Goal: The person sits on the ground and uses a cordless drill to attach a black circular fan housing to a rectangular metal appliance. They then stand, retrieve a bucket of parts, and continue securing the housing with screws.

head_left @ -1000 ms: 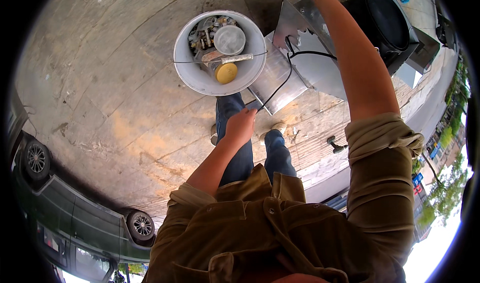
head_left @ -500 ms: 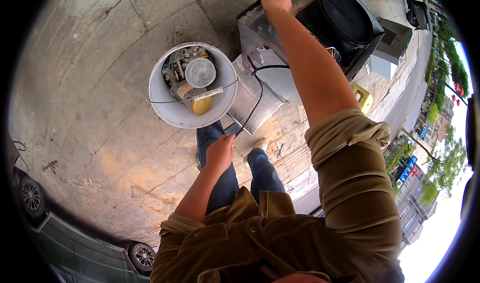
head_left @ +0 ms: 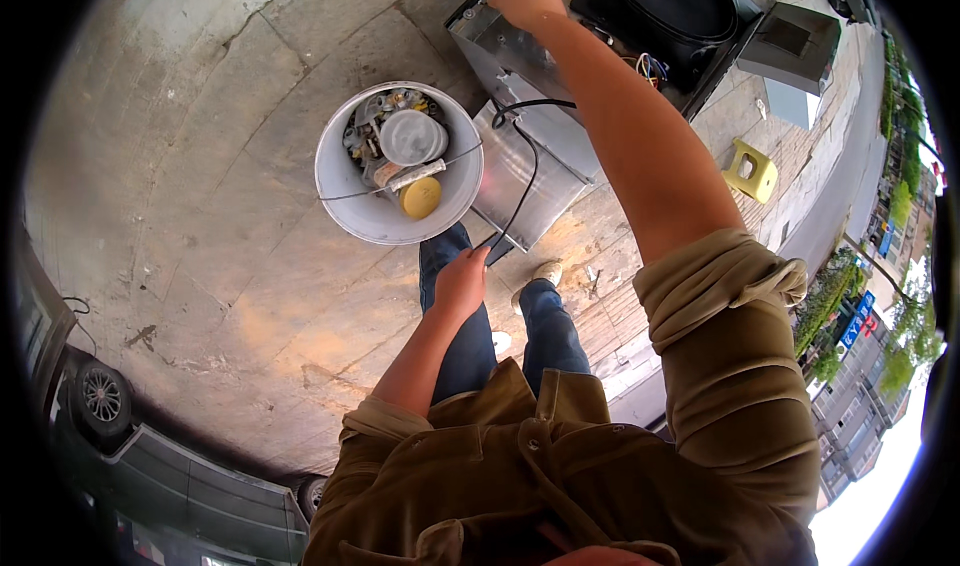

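A large metal appliance [head_left: 505, 51] that looks like a range hood stands at the upper middle. It has a round black fan housing [head_left: 675, 11] and exposed coloured wires [head_left: 652, 69]. My right hand [head_left: 532, 6] reaches across it, fingers closed together at the top near its corner; whatever is between the fingertips is hidden. My left hand [head_left: 463, 284] is closed low in front of my legs, at the end of a black cable [head_left: 534, 171] running from the appliance. Beside the casing a white bucket [head_left: 340, 206] holds metal fittings, a clear plastic tub [head_left: 410, 138] and a yellow round lid [head_left: 420, 198].
A yellow-green plastic stool [head_left: 752, 171] stands right of my right arm. Behind it on the pavement is a grey box-like metal part [head_left: 790, 48]. A dark parked car [head_left: 200, 491] is at the lower left. Paving slabs [head_left: 220, 246] make up the ground.
My right hand has shifted closer to the casing's near-left corner. The view has turned, so the bucket appears further right and the stool shows fully. My left hand stays at the cable.
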Demonstrator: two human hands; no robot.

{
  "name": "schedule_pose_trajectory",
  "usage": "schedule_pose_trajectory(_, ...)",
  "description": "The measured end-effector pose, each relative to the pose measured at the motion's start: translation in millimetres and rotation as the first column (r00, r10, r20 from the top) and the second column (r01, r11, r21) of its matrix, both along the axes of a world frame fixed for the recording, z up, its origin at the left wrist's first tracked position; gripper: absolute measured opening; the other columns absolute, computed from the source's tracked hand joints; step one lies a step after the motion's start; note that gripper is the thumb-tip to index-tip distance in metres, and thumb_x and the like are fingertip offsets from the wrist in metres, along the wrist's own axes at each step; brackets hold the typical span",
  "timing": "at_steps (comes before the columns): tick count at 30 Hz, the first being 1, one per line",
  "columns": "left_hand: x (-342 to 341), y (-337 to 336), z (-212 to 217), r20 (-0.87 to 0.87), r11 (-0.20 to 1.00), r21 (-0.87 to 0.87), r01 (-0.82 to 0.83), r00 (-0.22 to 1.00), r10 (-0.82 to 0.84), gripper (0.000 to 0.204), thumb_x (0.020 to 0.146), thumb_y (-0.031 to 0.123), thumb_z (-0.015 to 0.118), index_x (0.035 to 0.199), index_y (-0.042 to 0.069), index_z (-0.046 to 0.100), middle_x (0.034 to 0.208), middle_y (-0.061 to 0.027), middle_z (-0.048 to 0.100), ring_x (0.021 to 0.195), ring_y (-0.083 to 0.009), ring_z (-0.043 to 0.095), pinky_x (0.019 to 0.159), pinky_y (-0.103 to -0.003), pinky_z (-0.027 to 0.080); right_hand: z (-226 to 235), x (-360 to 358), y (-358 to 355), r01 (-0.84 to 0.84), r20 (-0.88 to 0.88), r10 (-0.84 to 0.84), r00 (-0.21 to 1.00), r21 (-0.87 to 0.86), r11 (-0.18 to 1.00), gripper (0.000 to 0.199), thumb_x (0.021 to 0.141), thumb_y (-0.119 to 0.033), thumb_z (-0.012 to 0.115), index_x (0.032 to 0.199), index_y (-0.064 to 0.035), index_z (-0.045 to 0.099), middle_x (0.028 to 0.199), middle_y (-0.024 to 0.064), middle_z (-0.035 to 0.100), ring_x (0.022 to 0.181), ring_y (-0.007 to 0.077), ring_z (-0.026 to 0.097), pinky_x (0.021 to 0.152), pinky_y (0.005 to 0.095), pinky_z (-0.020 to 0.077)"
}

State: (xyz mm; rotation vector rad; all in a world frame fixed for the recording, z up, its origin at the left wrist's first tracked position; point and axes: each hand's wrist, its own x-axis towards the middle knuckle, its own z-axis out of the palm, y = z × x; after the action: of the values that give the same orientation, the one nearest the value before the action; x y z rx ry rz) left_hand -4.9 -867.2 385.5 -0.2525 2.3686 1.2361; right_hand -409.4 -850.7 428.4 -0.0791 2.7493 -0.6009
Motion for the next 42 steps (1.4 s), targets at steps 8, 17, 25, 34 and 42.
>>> schedule_pose_trajectory(8,-4,14,-4,0.036,0.997,-0.035,0.074,0.997,-0.072,0.027,0.086,0.010,0.052,0.112,0.007,0.055,0.095,-0.0142,0.059,0.083,-0.0345,0.059,0.071,-0.042,0.048,40,53,63,-0.662,0.115,0.657,0.745,0.247,0.708,0.042,0.084,-0.040,0.053,0.093,0.0002,0.061,0.092,0.0196,0.064,0.089,0.0353,0.061,0.080,0.0416,0.0486)
schedule_pose_trajectory(17,0,26,-12,0.024,0.985,-0.143,0.098,0.995,-0.096,0.029,0.085,0.011,0.053,0.113,0.009,0.055,0.098,-0.0143,0.060,0.085,-0.0342,0.059,0.072,-0.043,0.049,115,128,123,-0.765,-0.187,0.753,0.630,0.015,0.644,0.023,0.081,-0.021,0.055,0.094,-0.0015,0.059,0.085,0.0181,0.058,0.080,0.0355,0.059,0.071,0.0430,0.0484)
schedule_pose_trajectory(25,-15,38,-1,-0.227,0.968,-0.247,0.036,0.969,-0.094,0.034,0.082,0.011,0.058,0.115,0.003,0.053,0.113,-0.0145,0.055,0.104,-0.0325,0.053,0.086,-0.040,0.045,128,208,268,-0.424,-0.372,0.266,0.889,-0.455,0.783,0.025,0.083,-0.010,0.059,0.107,-0.0022,0.058,0.097,0.0131,0.062,0.084,0.0265,0.063,0.072,0.0343,0.0500)
schedule_pose_trajectory(34,-166,133,150,-0.709,0.906,-0.394,-0.155,0.679,-0.192,0.056,0.084,0.025,0.059,0.129,-0.003,0.040,0.127,-0.0209,0.047,0.119,-0.0352,0.043,0.101,-0.040,0.033,46,443,509,0.311,0.275,-0.191,0.942,-0.504,0.806,0.027,0.083,-0.005,0.059,0.109,0.0015,0.056,0.101,0.0108,0.064,0.078,0.0153,0.062,0.069,0.0267,0.0480)
schedule_pose_trajectory(42,-177,176,147,-0.531,0.857,-0.497,-0.137,0.829,-0.176,0.069,0.080,0.025,0.064,0.134,-0.004,0.031,0.122,-0.0233,0.050,0.115,-0.0364,0.046,0.098,-0.040,0.036,13,693,743,0.491,0.284,-0.451,0.846,-0.083,0.867,0.030,0.076,-0.007,0.053,0.101,0.0096,0.056,0.084,0.0168,0.063,0.062,0.0207,0.064,0.057,0.0281,0.0512)
